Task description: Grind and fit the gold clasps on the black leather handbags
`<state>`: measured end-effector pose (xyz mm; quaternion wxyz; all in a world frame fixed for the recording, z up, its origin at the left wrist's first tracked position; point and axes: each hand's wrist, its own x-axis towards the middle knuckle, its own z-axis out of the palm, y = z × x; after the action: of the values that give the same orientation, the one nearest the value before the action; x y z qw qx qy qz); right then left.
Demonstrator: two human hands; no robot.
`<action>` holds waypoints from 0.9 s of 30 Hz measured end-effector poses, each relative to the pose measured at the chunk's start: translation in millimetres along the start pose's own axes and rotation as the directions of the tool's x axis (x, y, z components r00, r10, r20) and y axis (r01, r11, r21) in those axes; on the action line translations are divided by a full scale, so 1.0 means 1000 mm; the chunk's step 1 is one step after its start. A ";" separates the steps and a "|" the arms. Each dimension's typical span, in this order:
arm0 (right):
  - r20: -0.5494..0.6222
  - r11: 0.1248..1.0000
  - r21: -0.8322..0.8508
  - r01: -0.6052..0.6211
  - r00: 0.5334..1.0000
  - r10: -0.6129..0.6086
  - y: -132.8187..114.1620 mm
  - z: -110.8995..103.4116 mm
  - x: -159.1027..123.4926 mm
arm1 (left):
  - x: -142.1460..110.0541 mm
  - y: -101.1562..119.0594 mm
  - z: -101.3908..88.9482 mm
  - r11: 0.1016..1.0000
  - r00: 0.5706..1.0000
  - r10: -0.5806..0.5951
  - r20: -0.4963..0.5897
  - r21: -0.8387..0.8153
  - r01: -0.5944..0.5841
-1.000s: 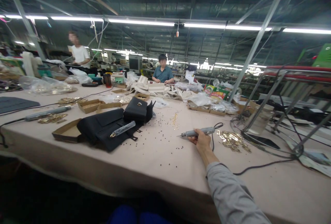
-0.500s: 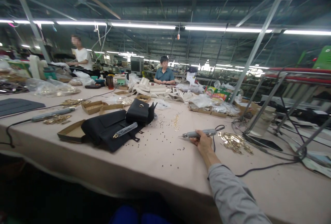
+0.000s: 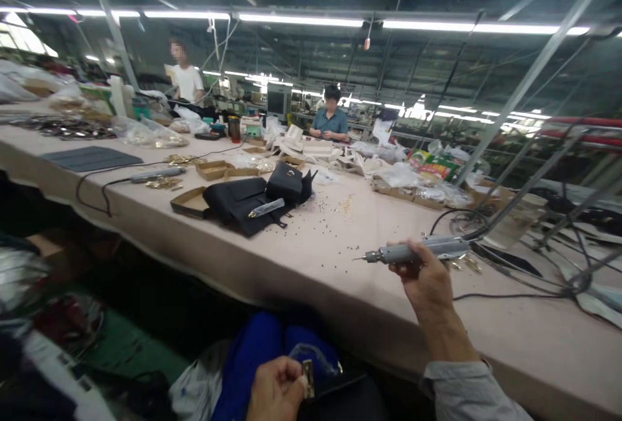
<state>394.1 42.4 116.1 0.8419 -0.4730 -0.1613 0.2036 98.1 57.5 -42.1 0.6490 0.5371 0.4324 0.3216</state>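
Observation:
My right hand (image 3: 426, 278) is wrapped round a grey electric screwdriver (image 3: 401, 253), lifted over the table's front, its thin bit pointing left. Down at my lap, my left hand (image 3: 276, 385) pinches a small gold metal fitting (image 3: 308, 379) between thumb and fingers. Under that fitting lies a black item (image 3: 345, 398), partly cut off by the lower frame edge, with clear plastic film (image 3: 315, 356) beside it. Small dark screws (image 3: 322, 265) lie scattered on the table left of the bit. A black bag (image 3: 238, 201) rests further left, a plastic-wrapped gold piece (image 3: 267, 208) on top.
A second electric screwdriver (image 3: 153, 175) lies at left near cardboard trays (image 3: 189, 202). Gold fittings (image 3: 471, 264) are heaped behind my right hand. Cables (image 3: 515, 296) and a metal frame (image 3: 529, 142) stand at right. A co-worker (image 3: 331, 120) sits across the table (image 3: 301, 259).
My right hand has raised the electric screwdriver off the tabletop towards me. My left hand has come into view with the gold fitting. The view has tilted down and swung left.

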 end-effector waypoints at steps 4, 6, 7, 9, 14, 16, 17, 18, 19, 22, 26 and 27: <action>0.031 0.995 -0.096 0.032 0.999 -0.029 -0.004 0.003 -0.082 | -0.020 0.019 0.003 0.996 1.000 -0.018 -0.009 0.089 0.019; 0.039 0.987 -0.162 0.001 0.999 0.006 0.001 0.001 -0.116 | -0.027 0.025 0.003 0.992 0.999 -0.031 -0.043 0.124 0.036; 0.049 0.981 -0.193 -0.020 0.998 0.030 0.005 -0.001 -0.129 | -0.029 0.026 0.003 0.990 0.998 -0.036 -0.059 0.131 0.044; 0.078 0.966 -0.254 -0.058 0.994 0.081 0.014 -0.006 -0.148 | -0.033 0.025 0.002 0.990 0.996 -0.052 -0.073 0.130 0.061; 0.143 0.927 -0.372 -0.041 0.984 0.101 0.029 -0.016 -0.168 | -0.035 0.018 0.000 0.990 0.995 -0.055 -0.084 0.123 0.066; 0.157 0.923 -0.385 -0.029 0.983 0.097 0.029 -0.016 -0.171 | -0.035 0.020 0.000 0.991 0.994 -0.053 -0.094 0.121 0.064; 0.160 0.920 -0.391 -0.024 0.983 0.094 0.029 -0.015 -0.172 | -0.035 0.021 0.000 0.991 0.994 -0.058 -0.096 0.116 0.069; 0.159 0.918 -0.397 -0.020 0.983 0.090 0.029 -0.014 -0.174 | -0.035 0.022 0.000 0.991 0.993 -0.063 -0.097 0.109 0.073; 0.158 0.914 -0.404 -0.016 0.984 0.087 0.029 -0.013 -0.175 | -0.035 0.022 0.000 0.992 0.993 -0.066 -0.098 0.102 0.076; 0.160 0.909 -0.417 -0.004 0.984 0.078 0.029 -0.011 -0.177 | -0.034 0.019 0.001 0.992 0.993 -0.065 -0.102 0.100 0.075; 0.169 0.902 -0.431 0.005 0.983 0.075 0.032 -0.011 -0.176 | -0.033 0.014 0.001 0.992 0.993 -0.063 -0.101 0.106 0.073; 0.170 0.897 -0.443 0.008 0.983 0.075 0.032 -0.012 -0.175 | -0.032 0.015 0.001 0.992 0.993 -0.061 -0.099 0.106 0.072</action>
<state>241.9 -37.8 68.4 0.6908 -0.6335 -0.2714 0.2186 86.4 31.6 -20.9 0.6075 0.5408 0.4977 0.3010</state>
